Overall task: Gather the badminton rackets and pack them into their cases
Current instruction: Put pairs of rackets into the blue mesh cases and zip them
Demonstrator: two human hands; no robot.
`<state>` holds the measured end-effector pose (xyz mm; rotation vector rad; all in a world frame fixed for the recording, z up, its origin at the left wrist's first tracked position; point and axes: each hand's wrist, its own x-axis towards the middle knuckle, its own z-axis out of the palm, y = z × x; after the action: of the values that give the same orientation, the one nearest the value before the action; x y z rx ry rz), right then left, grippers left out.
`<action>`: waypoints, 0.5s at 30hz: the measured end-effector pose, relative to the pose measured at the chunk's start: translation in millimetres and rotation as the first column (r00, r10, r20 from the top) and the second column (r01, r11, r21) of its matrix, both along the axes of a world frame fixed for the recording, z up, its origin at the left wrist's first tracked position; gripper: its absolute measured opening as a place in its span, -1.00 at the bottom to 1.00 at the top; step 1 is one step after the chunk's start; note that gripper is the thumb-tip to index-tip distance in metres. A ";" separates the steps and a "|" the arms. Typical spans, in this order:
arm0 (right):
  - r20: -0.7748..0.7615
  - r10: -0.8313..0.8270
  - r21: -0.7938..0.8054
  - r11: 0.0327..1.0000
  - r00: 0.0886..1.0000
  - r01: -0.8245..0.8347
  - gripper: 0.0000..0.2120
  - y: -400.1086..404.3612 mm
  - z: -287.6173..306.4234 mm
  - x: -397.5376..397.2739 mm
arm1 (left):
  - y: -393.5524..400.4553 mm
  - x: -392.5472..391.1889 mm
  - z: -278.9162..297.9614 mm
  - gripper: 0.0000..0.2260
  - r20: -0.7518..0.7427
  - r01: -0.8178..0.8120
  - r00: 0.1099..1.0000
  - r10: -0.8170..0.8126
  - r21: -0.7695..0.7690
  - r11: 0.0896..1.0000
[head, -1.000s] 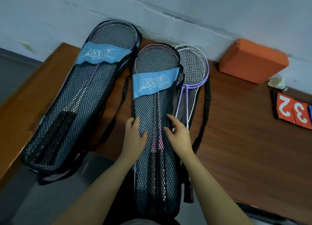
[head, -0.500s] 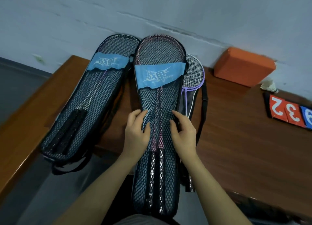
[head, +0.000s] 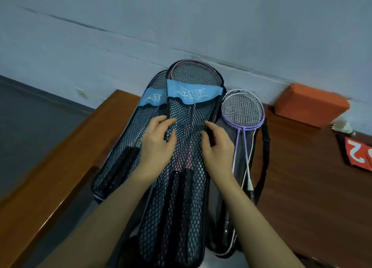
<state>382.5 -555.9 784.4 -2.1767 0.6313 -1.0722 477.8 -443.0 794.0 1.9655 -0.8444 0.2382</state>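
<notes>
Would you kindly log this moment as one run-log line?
left hand: grips middle mesh case | right hand: grips its other edge | purple and white rackets: unpacked, on open case

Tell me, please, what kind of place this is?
Probably a sports hall or club room. Badminton rackets and mesh racket cases lie on a wooden table, with a shuttlecock and a flip scoreboard beside them.

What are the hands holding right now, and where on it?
Both grip the front mesh racket case around its middle, below the blue band: left hand on its left edge, right hand on its right edge.
</notes>
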 end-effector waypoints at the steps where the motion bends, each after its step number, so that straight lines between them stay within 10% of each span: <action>1: -0.004 -0.011 -0.005 1.000 1.000 0.011 -0.74 2.3 -1.7 9.6 | 2.3 10.0 -1.9 -0.74 -0.003 0.004 1.000 -0.004 -0.001 1.000; 15: -0.202 -0.164 -0.105 0.984 0.966 0.145 -0.75 45.5 -37.7 172.0 | 37.1 189.9 -40.3 -0.76 -0.031 0.119 0.993 -0.117 0.076 0.990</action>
<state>554.5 -510.4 746.7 -2.3712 0.8762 -0.9724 667.6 -405.9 753.7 1.9780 -0.9624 0.1111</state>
